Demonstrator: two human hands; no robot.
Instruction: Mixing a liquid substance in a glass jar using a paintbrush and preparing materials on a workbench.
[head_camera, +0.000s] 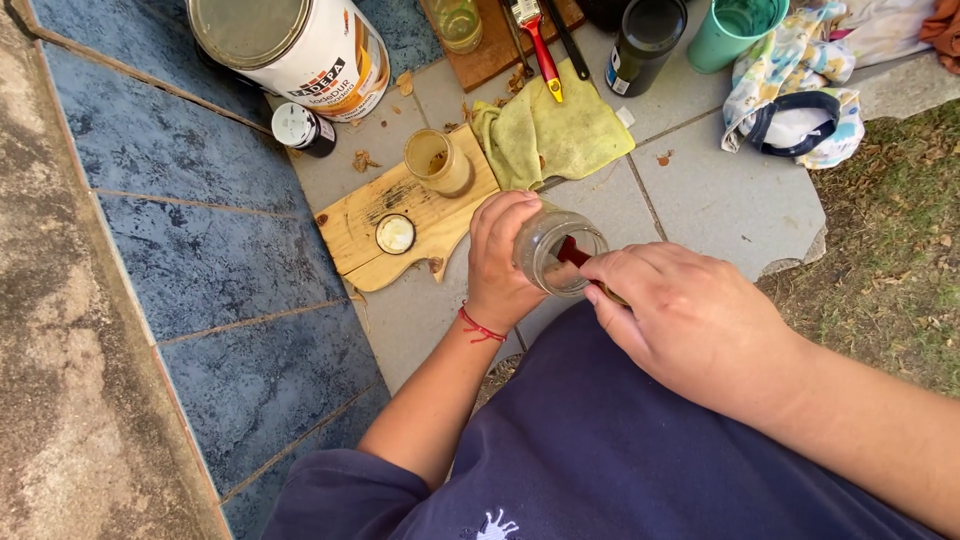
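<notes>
Jar (556, 246), one clear glass one, sat tilted in the left hand (500, 270), fingers wrapped round its side, mouth turned toward the right hand (690, 320). That right hand was closed on a thin tool; only a red part (573, 252) of it showed, poking into the jar's mouth, and what kind of tool it was could not be told. Both hands hovered above the person's dark blue lap, over the grey tiled floor (720, 190). One red string bracelet (481, 327) circled the left wrist.

Count the rest. One wooden board (370, 225) lay just left of the hands, carrying two things: one small amber jar (437, 160) and one round lid (395, 233). A second, darker board (495, 50) lay further up with one glass (458, 22) on it. One yellow cloth (555, 130) was spread between the boards, touching both. One red-handled brush (537, 40) rested across the dark board and the cloth, a black-handled tool (567, 38) beside it. One big white paint can (295, 45) stood at the top left, lid on, and one small dark bottle (303, 128) with a white cap lay just beside it. One black cup (645, 42) and one green cup (735, 30) stood near each other at the top. One patterned cloth (795, 90) was bunched at the right, near the grass (890, 240). Blue tiles (200, 250) ran down the left.
</notes>
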